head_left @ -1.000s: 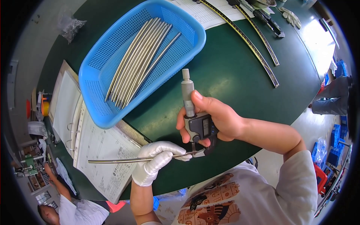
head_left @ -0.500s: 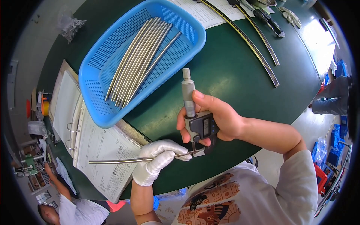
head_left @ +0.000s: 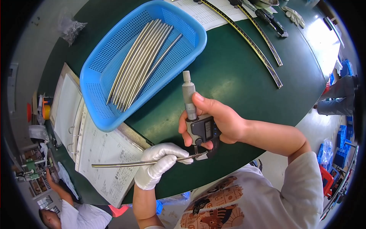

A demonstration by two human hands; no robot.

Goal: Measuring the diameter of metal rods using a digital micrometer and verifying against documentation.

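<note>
Standing by, I observe the white-gloved left hand [head_left: 158, 155] holding a metal rod [head_left: 118, 165] nearly level, its right end at the micrometer's measuring gap. The bare right hand [head_left: 228, 121] grips the micrometer [head_left: 200, 129], thumb against the barrel. A blue perforated basket [head_left: 91, 95] containing similar rods [head_left: 139, 63] stands on the green table [head_left: 236, 72], beside an open ring binder [head_left: 103, 156].

We have a green table [head_left: 236, 95] carrying a blue basket [head_left: 100, 118], an open binder [head_left: 105, 160], white paper [head_left: 207, 17], two long strips [head_left: 277, 82] and a glove [head_left: 293, 16].
</note>
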